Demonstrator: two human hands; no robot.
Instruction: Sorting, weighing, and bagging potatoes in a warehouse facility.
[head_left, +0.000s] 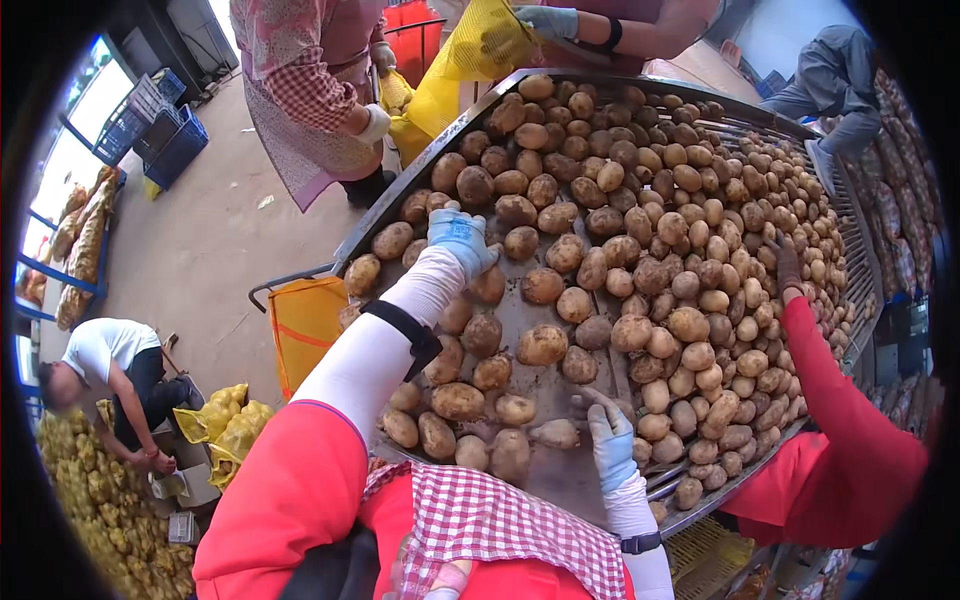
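Note:
My left hand (460, 241), in a glove with a blue coating, reaches over the potatoes on the left part of the metal sorting table (536, 390). Its fingers curl downward, and the back of the glove hides whether anything is in them. Nearer my body, my right hand (613, 439) hovers low over the table with its fingers apart. An elongated potato (556, 433) lies just left of those fingertips; I cannot tell if they touch it. Beside it are a rounder potato (580, 365) and a larger potato (542, 345).
A dense heap of potatoes (697, 322) covers the table's right side, where a co-worker's gloved hand (786, 266) reaches in. Across the table, people handle a yellow mesh bag (480, 45). An orange bag (304, 322) hangs at the left edge. A person (120, 375) crouches by filled sacks.

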